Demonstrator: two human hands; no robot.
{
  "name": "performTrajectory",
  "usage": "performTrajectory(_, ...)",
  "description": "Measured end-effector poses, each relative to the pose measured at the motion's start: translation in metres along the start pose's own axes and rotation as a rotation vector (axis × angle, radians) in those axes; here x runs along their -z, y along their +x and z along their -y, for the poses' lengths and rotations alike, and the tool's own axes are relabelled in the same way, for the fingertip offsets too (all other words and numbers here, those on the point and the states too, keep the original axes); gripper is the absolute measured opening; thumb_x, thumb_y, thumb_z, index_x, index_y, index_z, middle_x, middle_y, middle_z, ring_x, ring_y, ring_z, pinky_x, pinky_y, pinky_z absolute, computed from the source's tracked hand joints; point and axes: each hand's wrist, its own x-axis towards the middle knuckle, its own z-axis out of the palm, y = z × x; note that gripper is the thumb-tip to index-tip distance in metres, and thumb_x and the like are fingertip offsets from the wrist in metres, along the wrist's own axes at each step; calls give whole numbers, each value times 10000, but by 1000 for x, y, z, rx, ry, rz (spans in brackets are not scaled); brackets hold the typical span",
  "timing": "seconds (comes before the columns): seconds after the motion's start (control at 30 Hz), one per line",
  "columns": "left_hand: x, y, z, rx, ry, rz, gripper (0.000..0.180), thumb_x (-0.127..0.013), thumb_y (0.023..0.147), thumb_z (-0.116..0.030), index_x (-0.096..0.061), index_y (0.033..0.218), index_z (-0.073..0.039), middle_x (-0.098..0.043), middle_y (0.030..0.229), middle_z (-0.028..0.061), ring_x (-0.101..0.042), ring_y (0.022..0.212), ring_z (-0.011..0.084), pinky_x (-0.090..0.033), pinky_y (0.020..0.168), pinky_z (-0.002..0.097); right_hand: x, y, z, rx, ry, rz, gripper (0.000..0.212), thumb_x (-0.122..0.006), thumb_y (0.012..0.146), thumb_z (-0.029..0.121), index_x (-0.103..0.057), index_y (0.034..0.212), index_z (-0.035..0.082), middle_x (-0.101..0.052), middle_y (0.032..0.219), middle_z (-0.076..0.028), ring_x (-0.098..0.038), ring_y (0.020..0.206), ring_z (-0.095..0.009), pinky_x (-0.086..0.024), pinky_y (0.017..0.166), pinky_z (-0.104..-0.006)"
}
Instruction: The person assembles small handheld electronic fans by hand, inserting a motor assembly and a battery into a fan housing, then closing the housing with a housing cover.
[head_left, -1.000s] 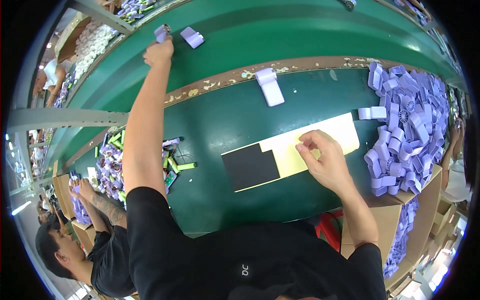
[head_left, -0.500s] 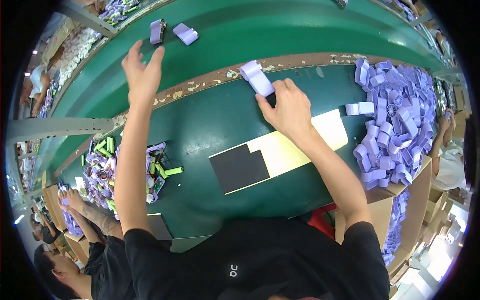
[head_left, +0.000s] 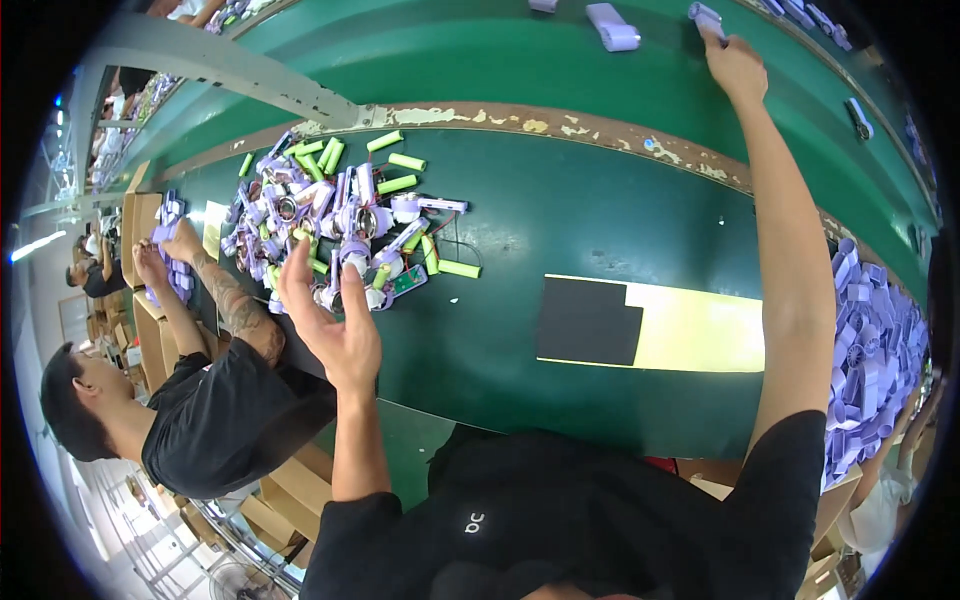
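My right hand (head_left: 737,68) is stretched far out over the green conveyor belt (head_left: 480,75), fingers closed on the end of a purple plastic fan housing (head_left: 705,18). Left of it on the belt lies a second purple housing (head_left: 612,28), and part of another shows at the top edge. My left hand (head_left: 335,325) is open, thumb and fingers apart, with nothing in it. It hovers at the near edge of a heap of purple fan parts (head_left: 345,215), mixed with green battery cells (head_left: 397,184), wires and a small circuit board (head_left: 405,282).
A yellow sheet with a black patch (head_left: 590,322) lies on the green table. Many purple housings (head_left: 870,350) are piled at the right behind my arm. A worn ledge (head_left: 530,125) and a grey metal post (head_left: 270,85) border the belt. A co-worker (head_left: 220,400) sits at the left.
My view has swung left. My right hand has gone from the table to the belt with the purple housing; my left hand has drawn back from the belt toward the heap of parts, empty.
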Motion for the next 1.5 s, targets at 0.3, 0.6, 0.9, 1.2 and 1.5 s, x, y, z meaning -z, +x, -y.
performTrajectory(0.3,20,2,10,-106,220,133,316,-745,860,-35,-720,1175,-26,-650,1156,157,-589,1077,336,-459,956,430,25,-144,84,692,436,-196,295,-709,929,284,-705,1087,35,-678,1080,-177,-671,1018,-378,-539,865,-477)
performTrajectory(0.6,-7,53,55,-168,302,219,361,-764,892,-206,-719,1182,4,-664,1175,190,-595,1109,387,-461,983,445,88,-295,137,776,714,399,193,-714,919,175,-687,1025,16,-662,1017,-133,-683,921,-319,-550,839,-424)
performTrajectory(0.9,22,56,2,326,-680,418,179,-757,983,-166,-734,1041,2,-711,835,-18,-538,653,18,-390,561,184,135,-345,97,644,864,650,254,-739,913,146,-687,1114,-1,-670,1020,-142,-695,901,-291,-560,800,-400)
performTrajectory(1.2,-52,-7,-95,774,-1351,542,188,-677,1041,-253,-658,1060,-67,-677,935,21,-669,839,99,-547,729,259,194,-370,76,825,591,97,560,-799,820,180,-620,1335,52,-647,1096,-138,-673,913,-278,-575,795,-395)
performTrajectory(1.5,-114,-92,-186,875,-1372,889,229,-657,1060,-269,-571,903,-127,-616,828,-17,-572,752,50,-480,687,225,219,-402,-12,866,-68,-277,308,-656,838,155,-694,1105,6,-670,1032,-111,-659,831,-202,-542,692,-310)
